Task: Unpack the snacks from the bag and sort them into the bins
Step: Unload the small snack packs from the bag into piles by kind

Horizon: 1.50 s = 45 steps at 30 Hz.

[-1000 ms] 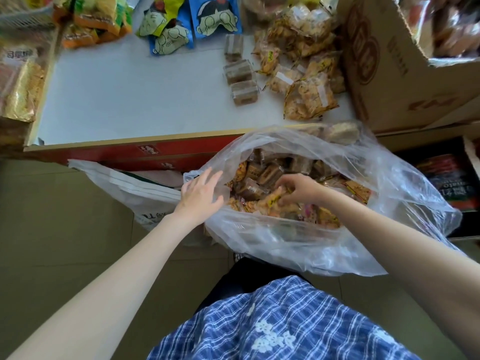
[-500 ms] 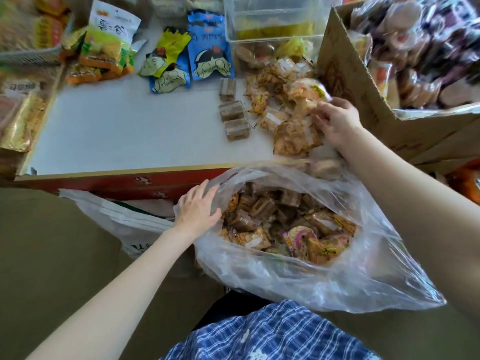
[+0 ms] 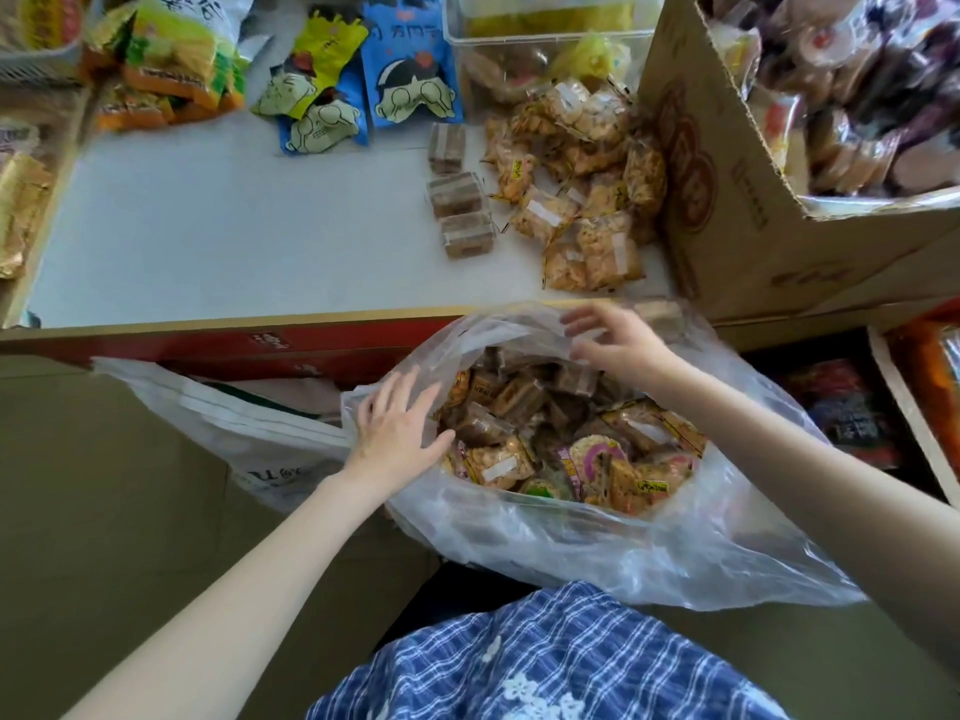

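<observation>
Resting on clear bag [image 3: 597,553] rim: left hand [image 3: 400,433] (snack labels unreadable).

We are pressing our left hand [image 3: 397,433] flat on the near-left rim of the bag [image 3: 623,543], fingers straight. Our right hand [image 3: 615,343] is hovering empty, fingers loosely spread, over the bag's far rim. Snacks [image 3: 550,433] are lying between both hands; packets [image 3: 582,200] are sitting on the table [image 3: 234,241] beyond the right hand.
</observation>
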Motion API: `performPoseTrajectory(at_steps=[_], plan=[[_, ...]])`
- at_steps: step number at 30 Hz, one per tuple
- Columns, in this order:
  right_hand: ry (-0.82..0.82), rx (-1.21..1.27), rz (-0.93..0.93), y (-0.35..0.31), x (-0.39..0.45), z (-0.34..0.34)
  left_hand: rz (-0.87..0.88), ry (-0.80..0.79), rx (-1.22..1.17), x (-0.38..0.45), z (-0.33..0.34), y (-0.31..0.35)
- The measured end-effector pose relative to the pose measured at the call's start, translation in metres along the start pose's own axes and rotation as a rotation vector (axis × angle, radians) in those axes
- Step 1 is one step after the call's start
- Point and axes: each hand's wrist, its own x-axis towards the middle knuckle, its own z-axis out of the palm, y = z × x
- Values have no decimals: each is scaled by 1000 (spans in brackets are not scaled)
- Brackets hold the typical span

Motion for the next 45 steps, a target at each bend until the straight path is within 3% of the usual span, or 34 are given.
performPoseTrajectory(at_steps=[2,4,7,12,15,18,21,26,32,38,42,45], plan=[[-281,-199,-19,17,-17,26,30,-32,36,-5,7,0],[-389,-266,16,32,-24,46,45,-50,44,-8,10,-4],[-393,-348,-4,44,-20,62,63,-50,23,-14,16,-14],[-529,-624,-219,56,1,101,120,-75,97,-27,30,-28],[-486,-601,-216,59,17,126,155,-145,237,-34,38,-36],[-495,-766,-190,58,31,144,156,-289,330,-41,49,-45],[-445,-877,-243,56,32,154,133,-326,245,-46,53,-51],[-281,-660,-258,50,21,131,105,-39,-78,-35,25,-42],[-138,-239,-171,25,10,63,21,199,-18,-3,11,-34],[58,747,13,-16,39,22,-69,107,-50,14,2,-27],[111,922,89,-29,75,32,-108,-56,-141,16,1,-31],[131,1023,37,-44,91,30,-121,-123,-166,17,2,-38]])
